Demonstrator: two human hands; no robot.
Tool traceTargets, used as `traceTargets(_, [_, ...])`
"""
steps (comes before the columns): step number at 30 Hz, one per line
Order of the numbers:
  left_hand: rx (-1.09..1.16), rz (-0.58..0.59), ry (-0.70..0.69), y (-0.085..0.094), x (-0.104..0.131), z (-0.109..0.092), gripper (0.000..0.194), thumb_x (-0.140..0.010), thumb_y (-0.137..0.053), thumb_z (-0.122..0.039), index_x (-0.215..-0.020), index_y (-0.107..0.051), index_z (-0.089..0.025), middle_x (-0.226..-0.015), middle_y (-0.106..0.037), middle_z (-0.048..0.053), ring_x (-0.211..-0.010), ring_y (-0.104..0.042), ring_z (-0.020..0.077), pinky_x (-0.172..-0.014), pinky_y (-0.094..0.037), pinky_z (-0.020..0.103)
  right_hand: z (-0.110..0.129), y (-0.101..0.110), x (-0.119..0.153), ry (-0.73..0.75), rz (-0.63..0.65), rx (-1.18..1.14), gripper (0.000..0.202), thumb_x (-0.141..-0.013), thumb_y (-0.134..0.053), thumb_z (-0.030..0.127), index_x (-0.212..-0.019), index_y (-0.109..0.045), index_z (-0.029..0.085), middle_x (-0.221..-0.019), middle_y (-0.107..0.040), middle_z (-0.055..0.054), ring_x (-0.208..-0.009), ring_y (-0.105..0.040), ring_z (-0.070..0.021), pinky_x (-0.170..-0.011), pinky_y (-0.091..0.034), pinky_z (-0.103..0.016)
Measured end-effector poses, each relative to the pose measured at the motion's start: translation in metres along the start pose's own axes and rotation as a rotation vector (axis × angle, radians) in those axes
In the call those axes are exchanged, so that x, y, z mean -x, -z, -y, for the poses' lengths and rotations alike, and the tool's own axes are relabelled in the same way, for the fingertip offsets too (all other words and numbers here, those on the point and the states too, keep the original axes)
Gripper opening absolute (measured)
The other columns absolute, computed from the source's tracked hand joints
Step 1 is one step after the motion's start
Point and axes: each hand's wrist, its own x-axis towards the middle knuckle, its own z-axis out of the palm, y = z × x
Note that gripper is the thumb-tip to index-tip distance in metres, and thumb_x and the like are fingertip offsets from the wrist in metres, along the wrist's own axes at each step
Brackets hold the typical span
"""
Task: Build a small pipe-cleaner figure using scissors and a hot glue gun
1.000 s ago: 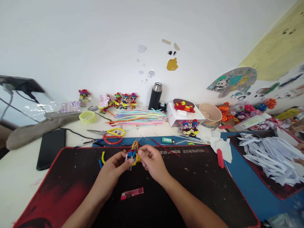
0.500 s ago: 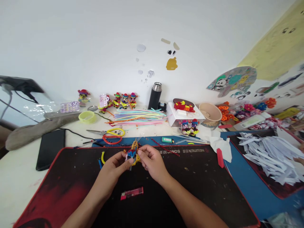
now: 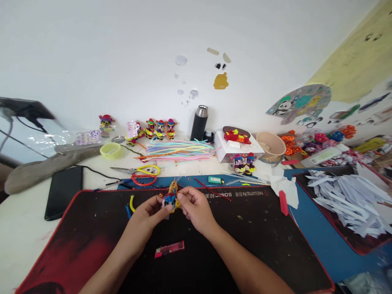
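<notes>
Above the black desk mat [image 3: 254, 245], a small pipe-cleaner doll [image 3: 170, 200] in blue, yellow and tan is held between my hands. My left hand [image 3: 151, 213] grips it from the left, thumb pressed over its front. On its right side, the thumb and fingertips of my right hand [image 3: 193, 206] pinch the edge of the doll; the exact part pinched is too small to make out. A pink lighter [image 3: 169, 249] lies on the mat below. Left of the doll are short yellow [image 3: 132, 203] and blue pipe-cleaner pieces.
Scissors [image 3: 143, 170] lie behind the mat, near a bundle of pastel pipe cleaners [image 3: 180, 150]. Finished dolls [image 3: 160, 128] line the wall beside a black thermos [image 3: 199, 124]. A white box [image 3: 222, 152] and beige bowl [image 3: 270, 146] stand right; paper strips [image 3: 346, 200] are heaped far right.
Almost nothing differs. Both hands keep their hold on the doll, and the whole view has shifted very slightly.
</notes>
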Motion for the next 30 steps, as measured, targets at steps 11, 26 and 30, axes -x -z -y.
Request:
traceTargets(11, [-0.022, 0.012, -0.001, -0.0002, -0.0015, 0.0005, 0.042, -0.070, -0.090, -0.057, -0.079, -0.071, -0.021, -0.076, -0.065, 0.000, -0.074, -0.055, 0.0188, -0.072, -0.045, 0.028, 0.0014, 0.0005, 0.0008, -0.002, 0.001, 0.002, 0.041, -0.090, -0.072, 0.061, -0.089, -0.062, 0.021, -0.049, -0.046, 0.011, -0.040, -0.029, -0.0072, -0.040, -0.023, -0.022])
traceTargets(26, [-0.027, 0.008, -0.005, -0.0008, -0.0007, -0.0004, 0.043, -0.070, -0.089, -0.059, -0.079, -0.071, -0.021, -0.075, -0.065, 0.000, -0.072, -0.054, 0.0192, -0.071, -0.044, 0.028, 0.0023, -0.0001, 0.0006, -0.018, -0.003, 0.012, 0.047, -0.087, -0.074, 0.066, -0.089, -0.061, 0.021, -0.049, -0.046, 0.011, -0.040, -0.029, -0.0069, -0.040, -0.023, -0.021])
traceTargets(30, [-0.026, 0.014, -0.012, -0.0003, -0.0006, -0.0002, 0.041, -0.072, -0.089, -0.058, -0.080, -0.071, -0.021, -0.076, -0.065, 0.000, -0.073, -0.055, 0.0190, -0.072, -0.044, 0.028, 0.0028, 0.0002, 0.0011, -0.017, 0.001, 0.005, 0.045, -0.089, -0.073, 0.064, -0.090, -0.061, 0.021, -0.050, -0.046, 0.011, -0.040, -0.029, -0.0070, -0.040, -0.023, -0.021])
